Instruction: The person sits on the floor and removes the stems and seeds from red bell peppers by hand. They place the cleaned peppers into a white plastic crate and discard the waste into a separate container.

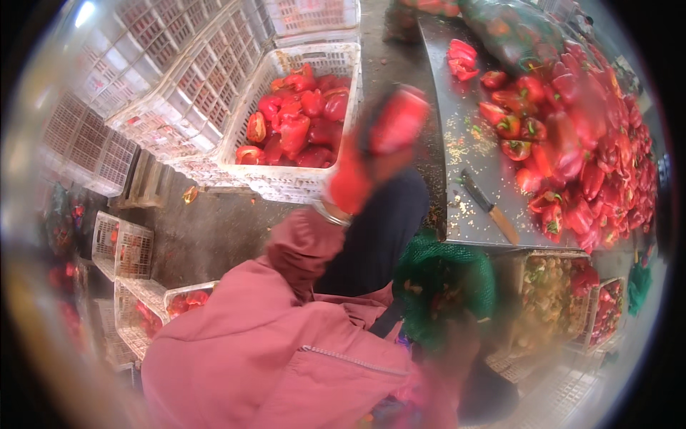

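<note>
My left hand (381,156), blurred by motion, is raised between the crate and the metal table, its wrist in red covering. It grips a red bell pepper piece (402,120). My right hand (458,340) is low and blurred beside a green mesh bag (485,289); whether it holds anything cannot be made out. A kitchen knife (490,206) with a wooden handle lies on the metal table (461,166), among scattered pepper seeds. A large heap of red bell peppers (589,150) covers the table's right side.
A white plastic crate (236,170) holding red pepper pieces (295,128) stands left of my raised hand. Taller stacked crates (177,91) rise beside it. Below the table, another crate (546,300) holds pale pepper scraps. A filled mesh sack (509,32) lies on the table's far end.
</note>
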The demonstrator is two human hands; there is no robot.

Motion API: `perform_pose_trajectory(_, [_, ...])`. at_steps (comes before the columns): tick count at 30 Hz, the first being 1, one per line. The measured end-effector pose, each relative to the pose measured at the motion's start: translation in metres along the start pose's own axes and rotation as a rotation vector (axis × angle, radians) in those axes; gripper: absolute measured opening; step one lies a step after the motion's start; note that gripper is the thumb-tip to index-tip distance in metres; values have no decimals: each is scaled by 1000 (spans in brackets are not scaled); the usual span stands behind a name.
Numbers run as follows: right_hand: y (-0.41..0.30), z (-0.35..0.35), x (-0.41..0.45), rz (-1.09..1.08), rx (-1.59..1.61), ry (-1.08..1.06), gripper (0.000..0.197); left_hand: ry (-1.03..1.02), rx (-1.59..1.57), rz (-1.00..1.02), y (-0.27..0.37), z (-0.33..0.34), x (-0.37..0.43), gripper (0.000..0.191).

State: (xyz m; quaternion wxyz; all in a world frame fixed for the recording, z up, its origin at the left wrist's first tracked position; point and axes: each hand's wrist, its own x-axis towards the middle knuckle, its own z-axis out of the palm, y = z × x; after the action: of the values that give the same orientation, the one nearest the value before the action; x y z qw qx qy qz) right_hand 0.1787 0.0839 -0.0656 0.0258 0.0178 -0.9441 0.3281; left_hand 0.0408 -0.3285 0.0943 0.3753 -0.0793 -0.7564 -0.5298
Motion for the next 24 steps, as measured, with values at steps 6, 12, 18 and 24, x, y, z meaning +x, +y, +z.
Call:
perform_pose_trajectory(6, [-10, -34, 41, 234, 163, -17, 31, -145, 1209, -114, -99, -122, -6, 62])
perform_pose_trajectory(12, [-42, -88, 122, 84, 125, 272, 27, -381, 453, -920, -208, -148, -40, 36])
perform_pose_trajectory(18, [-10, -114, 288, -74, -342, 360, 56, -192, 998, 53, -106, -58, 7, 38])
perform_pose_trajectory(24, [7, -121, 352, -46, -419, -28, 71, -280, 268, 136, -16, 70, 22, 45])
